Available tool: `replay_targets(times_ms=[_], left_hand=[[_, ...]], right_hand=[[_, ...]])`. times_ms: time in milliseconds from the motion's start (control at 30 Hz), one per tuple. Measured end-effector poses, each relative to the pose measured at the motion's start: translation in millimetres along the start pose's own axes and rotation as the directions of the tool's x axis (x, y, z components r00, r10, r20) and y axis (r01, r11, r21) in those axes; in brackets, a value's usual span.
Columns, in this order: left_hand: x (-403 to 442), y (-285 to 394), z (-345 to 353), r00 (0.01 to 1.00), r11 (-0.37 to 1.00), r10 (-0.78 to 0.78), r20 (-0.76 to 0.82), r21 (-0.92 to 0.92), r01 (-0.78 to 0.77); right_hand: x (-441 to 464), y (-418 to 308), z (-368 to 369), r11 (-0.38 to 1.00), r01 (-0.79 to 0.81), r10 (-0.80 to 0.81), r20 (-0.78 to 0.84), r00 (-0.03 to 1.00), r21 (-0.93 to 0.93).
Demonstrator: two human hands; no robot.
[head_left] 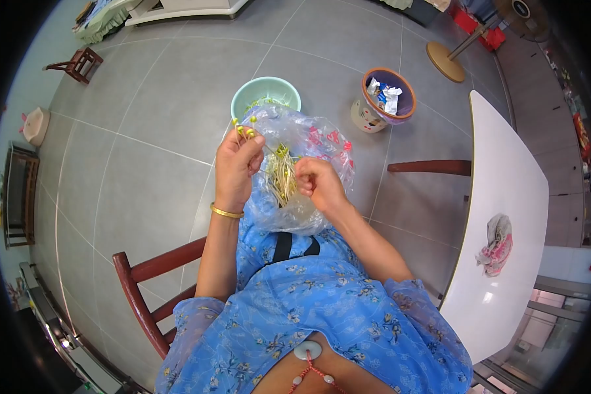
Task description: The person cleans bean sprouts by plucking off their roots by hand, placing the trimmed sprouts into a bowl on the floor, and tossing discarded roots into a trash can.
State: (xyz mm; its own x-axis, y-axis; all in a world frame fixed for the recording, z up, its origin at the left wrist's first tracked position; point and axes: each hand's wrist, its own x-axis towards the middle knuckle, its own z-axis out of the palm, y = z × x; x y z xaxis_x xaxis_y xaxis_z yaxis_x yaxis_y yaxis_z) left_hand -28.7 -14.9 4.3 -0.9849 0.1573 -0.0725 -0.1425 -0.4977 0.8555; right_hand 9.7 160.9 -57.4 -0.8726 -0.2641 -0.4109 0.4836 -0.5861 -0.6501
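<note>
My left hand [238, 161] is closed on a few bean sprouts [244, 129], their yellow-green heads sticking up above the fingers. Over the bag, my right hand [318, 182] has its fingers curled and pinched together; what they hold, if anything, I cannot make out. A clear plastic bag [328, 141] with pink print lies open on my lap, and a heap of bean sprouts [282, 177] rests in it between my hands. Just beyond the bag, a mint-green basin [266, 84] stands with more sprouts inside.
A bin [369, 117] with an orange rim holds wrappers, beyond the bag to the right. On the white table [505, 144] at right lies a crumpled plastic bag [496, 246]. A red-brown wooden chair [171, 259] is at my left. Grey floor tiles [157, 177] surround me.
</note>
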Motion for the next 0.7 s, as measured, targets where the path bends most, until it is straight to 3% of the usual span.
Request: replay_targets(times_ms=[33,100,200,333,400,433,467,500,533,567,633,700], left_hand=[[-0.6,2.5,0.7,1.000,1.000,-0.002,-0.002,-0.002,0.002],[-0.7,10.6,2.6,0.997,0.998,-0.068,-0.042,-0.010,0.067],[7.3,-0.3,-9.1,0.993,0.989,-0.120,0.014,-0.086,0.120],[16.9,-19.8,-16.4,0.969,0.969,-0.242,0.055,-0.027,0.244],[27.6,-41.1,-27.4,0.894,0.878,-0.442,0.068,0.236,0.416],[30.6,-56.8,-32.4,0.895,0.879,-0.441,0.069,0.237,0.414],[33.6,-74.5,-34.5,0.969,0.696,-0.237,0.064,0.707,0.124],[34.3,-79.0,-26.9,0.984,0.250,-0.050,0.172,0.956,-0.155],[30.7,-82.3,-21.0,0.985,0.085,-0.039,0.167,0.983,-0.163],[31.3,-86.1,-16.6,0.985,0.083,-0.038,0.169,0.983,-0.166],[33.9,-95.4,-13.8,0.977,-0.140,-0.082,0.199,0.968,-0.209],[38.6,-100.8,-13.9,0.973,-0.166,-0.081,0.216,0.960,-0.227]], right_hand=[[1.9,0.8,-3.2,1.000,-0.002,0.002,-0.001,1.000,-0.001],[3.4,-1.5,-7.2,0.947,-0.023,0.018,0.019,1.000,0.322],[-2.5,-6.3,-7.2,0.948,-0.087,0.075,0.049,0.996,0.308],[-4.4,-6.4,-13.5,0.956,-0.091,0.047,0.162,0.986,0.280],[-6.7,-8.3,-10.5,0.968,-0.051,0.032,0.079,0.996,0.245],[-6.2,-9.7,-11.3,0.968,-0.050,0.031,0.081,0.996,0.244],[-4.9,-12.6,-13.1,0.978,-0.058,0.044,0.070,0.997,0.200],[-3.4,-15.3,-15.1,0.986,-0.064,0.056,0.059,0.997,0.155],[-1.3,-16.6,-17.6,0.986,-0.061,0.052,0.059,0.997,0.156],[1.2,-17.2,-20.4,0.987,-0.049,0.042,0.053,0.998,0.153],[1.4,-19.8,-18.7,0.988,-0.035,0.028,0.049,0.998,0.148],[-0.4,-21.2,-15.4,0.994,-0.017,0.016,0.010,1.000,0.104]])
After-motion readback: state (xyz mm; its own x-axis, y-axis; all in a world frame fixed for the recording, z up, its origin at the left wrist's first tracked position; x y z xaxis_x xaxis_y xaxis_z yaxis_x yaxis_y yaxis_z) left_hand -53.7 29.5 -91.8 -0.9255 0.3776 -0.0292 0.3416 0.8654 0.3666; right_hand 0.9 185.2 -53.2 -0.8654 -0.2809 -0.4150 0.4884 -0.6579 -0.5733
